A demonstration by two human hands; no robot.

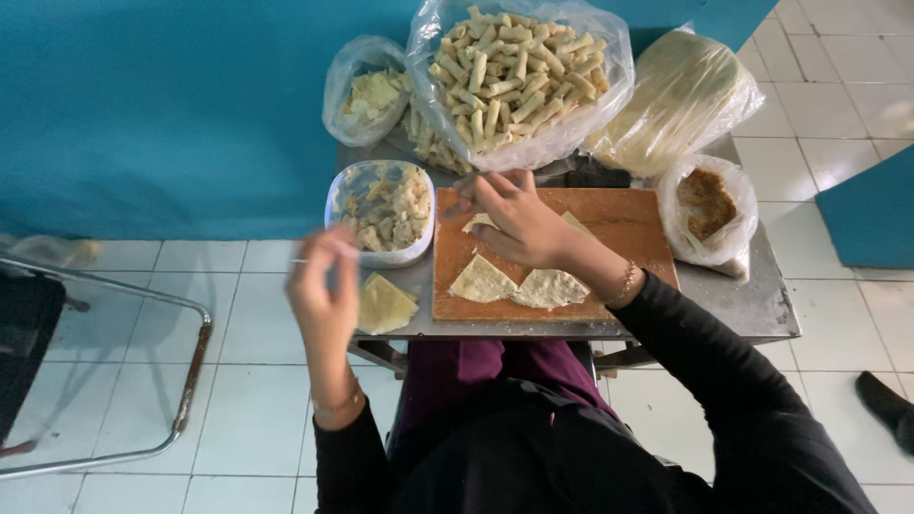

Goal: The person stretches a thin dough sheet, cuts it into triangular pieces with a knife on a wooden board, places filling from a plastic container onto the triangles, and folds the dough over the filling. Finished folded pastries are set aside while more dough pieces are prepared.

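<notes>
My right hand (519, 221) lies over the wooden board (628, 221), its fingers bent on a pale wrapper sheet (476, 223) at the board's upper left. Two more triangular wrappers (484, 282) (550, 287) rest on the board's near edge. My left hand (324, 290) hovers beside the plastic tub of chunky filling (383, 207), pinching a thin utensil handle (303, 260); it is blurred. A loose yellow wrapper (384, 305) sits on the metal table (762, 305) under that hand.
A large clear bag of finished rolls (514, 71) stands at the back, with a small bag of scraps (367, 92) to its left. A bagged stack of wrappers (681, 95) and a bag of brown filling (706, 205) are at the right. A metal chair frame (181, 381) is at left.
</notes>
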